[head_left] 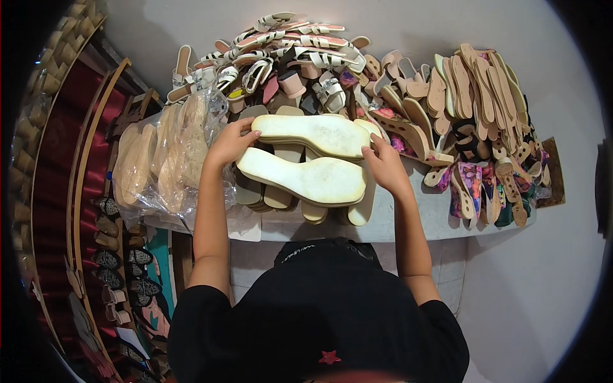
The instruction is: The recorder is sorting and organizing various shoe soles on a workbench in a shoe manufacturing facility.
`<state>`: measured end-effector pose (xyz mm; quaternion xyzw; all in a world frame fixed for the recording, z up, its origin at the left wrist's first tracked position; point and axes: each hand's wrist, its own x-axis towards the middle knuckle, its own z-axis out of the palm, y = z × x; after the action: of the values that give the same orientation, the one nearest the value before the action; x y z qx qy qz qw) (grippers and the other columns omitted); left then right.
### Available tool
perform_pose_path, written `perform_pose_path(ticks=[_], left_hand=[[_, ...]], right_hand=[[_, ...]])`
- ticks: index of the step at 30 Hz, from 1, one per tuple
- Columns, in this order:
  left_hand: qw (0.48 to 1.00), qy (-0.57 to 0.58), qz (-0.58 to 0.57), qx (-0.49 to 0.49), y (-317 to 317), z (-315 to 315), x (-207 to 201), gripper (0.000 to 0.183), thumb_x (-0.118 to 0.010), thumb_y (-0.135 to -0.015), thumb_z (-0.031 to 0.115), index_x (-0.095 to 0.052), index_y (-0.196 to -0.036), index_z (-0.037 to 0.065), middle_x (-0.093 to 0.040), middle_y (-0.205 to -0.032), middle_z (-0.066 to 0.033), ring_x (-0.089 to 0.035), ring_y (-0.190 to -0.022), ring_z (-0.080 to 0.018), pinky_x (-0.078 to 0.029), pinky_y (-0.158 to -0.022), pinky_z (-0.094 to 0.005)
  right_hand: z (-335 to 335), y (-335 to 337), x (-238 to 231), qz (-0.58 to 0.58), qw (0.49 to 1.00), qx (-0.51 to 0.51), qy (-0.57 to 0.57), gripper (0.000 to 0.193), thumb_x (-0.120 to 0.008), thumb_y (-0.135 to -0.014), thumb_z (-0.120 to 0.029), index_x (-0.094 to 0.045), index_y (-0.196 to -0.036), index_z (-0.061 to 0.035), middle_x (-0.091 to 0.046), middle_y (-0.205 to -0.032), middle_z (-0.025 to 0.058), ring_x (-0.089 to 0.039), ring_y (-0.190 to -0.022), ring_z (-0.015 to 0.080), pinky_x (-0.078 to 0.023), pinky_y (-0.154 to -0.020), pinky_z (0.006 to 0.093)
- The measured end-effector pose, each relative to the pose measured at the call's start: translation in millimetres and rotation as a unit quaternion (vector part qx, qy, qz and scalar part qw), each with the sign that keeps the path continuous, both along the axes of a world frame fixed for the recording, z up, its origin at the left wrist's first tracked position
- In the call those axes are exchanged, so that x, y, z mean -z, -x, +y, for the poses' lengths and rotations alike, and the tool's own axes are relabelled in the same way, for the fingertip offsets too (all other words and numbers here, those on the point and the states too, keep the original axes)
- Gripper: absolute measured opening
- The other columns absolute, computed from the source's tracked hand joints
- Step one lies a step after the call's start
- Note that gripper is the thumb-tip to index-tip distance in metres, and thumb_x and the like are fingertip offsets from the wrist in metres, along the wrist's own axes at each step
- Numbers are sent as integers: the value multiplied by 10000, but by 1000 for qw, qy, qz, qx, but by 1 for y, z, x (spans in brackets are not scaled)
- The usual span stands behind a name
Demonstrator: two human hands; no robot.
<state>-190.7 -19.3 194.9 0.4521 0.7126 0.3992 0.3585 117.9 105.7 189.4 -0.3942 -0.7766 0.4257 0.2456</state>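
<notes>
Two stacks of cream-white shoe soles lie crosswise on other soles at the table's middle. The far stack (pixel 313 133) is between my hands. My left hand (pixel 235 143) is closed at its left end, fingers on the edge and thumb at the side. At the wider right end, my right hand (pixel 387 165) grips the edge with bent fingers. Just nearer to me, the second stack (pixel 303 177) lies beside it, close under my left wrist. Beneath both, grey and beige soles (pixel 278 196) stick out toward me, partly covered.
A clear plastic bag of tan soles (pixel 172 150) lies at the left. White strappy sandals (pixel 294 45) are heaped at the back. To the right are piled tan insoles (pixel 482 89) and floral wedges (pixel 466 185). Shoe racks (pixel 80 191) stand left of the white table (pixel 415 220).
</notes>
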Motion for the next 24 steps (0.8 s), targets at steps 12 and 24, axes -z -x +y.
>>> perform_pose_path(ticks=[12, 24], left_hand=[[969, -48, 221, -99, -23, -3, -20, 621, -605, -819, 349, -429, -1268, -43, -481, -1250, -239, -474, -1162, -326, -378, -953, -364], [971, -234, 44, -15, -235, 37, -67, 402, -637, -805, 210, -525, -1161, 58, -527, -1186, -122, -493, -1107, -264, -411, -868, -364]], right_hand=[[8, -19, 6, 12, 999, -25, 27, 610, -534, -876, -227, -257, -1346, 44, -414, -1282, 268, -452, -1176, 341, -406, -937, 401], [72, -128, -3, 92, 996, 9, 13, 474, -588, -834, -215, -439, -1237, -15, -455, -1212, 152, -478, -1122, 285, -422, -905, 350]])
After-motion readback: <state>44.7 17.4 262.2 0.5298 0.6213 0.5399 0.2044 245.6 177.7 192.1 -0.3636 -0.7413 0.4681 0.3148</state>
